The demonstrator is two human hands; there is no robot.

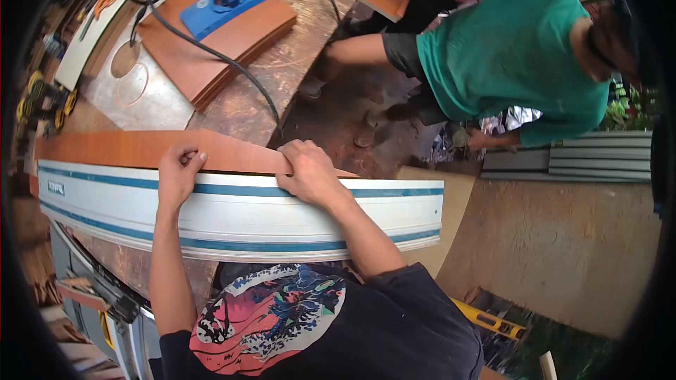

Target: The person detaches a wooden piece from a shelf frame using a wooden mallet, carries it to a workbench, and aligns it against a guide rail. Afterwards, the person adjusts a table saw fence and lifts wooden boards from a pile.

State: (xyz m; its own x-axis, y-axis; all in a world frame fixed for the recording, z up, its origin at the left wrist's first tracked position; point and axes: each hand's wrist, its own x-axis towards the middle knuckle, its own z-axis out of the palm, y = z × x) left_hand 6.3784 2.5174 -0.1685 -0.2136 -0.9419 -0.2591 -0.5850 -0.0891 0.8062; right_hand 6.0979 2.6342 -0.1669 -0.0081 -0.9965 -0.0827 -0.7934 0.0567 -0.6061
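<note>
A long white guide rail [113, 204] with blue strips lies across the workbench in front of me, along a reddish-brown wooden panel [120, 148]. My left hand [179, 172] rests at the rail's far edge, its fingers curled and the thumb near the index finger over the panel. Whether anything is pinched there is hidden. Farther right, my right hand [312, 171] has its fingers bent over the panel's far edge, with the thumb by the rail. The panel narrows to a point just beyond that hand.
Beyond lies a stack of brown panels [246, 46] with a blue jig [229, 3] on top and a black cable [232, 62] across it. A yellow drill [46, 102] sits at left. A person in a green shirt [507, 49] stands opposite. A yellow level [493, 320] is lower right.
</note>
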